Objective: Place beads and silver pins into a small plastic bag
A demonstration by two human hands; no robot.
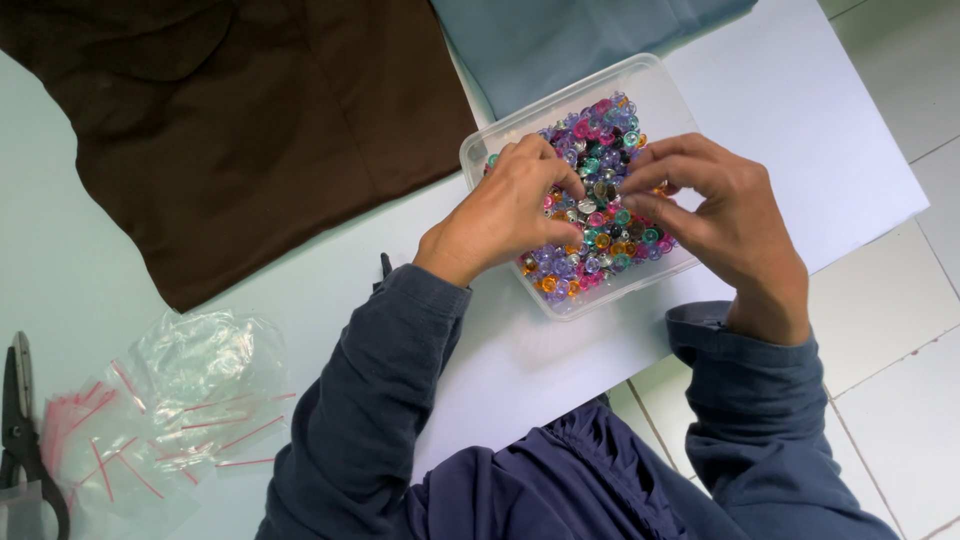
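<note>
Both hands, left hand (510,205) and right hand (715,215), pinch fingertips together over glossy round beads (600,190) heaped in a clear rectangular plastic tub (560,300) on the smooth white table (800,120); what they pinch is too small to tell. Matte brown cloth (250,130) lies nearby.

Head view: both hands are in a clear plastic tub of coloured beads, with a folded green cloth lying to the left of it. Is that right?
Not quite. The head view shows the left hand and right hand in the clear plastic tub of coloured beads, but the cloth to the left is dark brown, not green.
</note>
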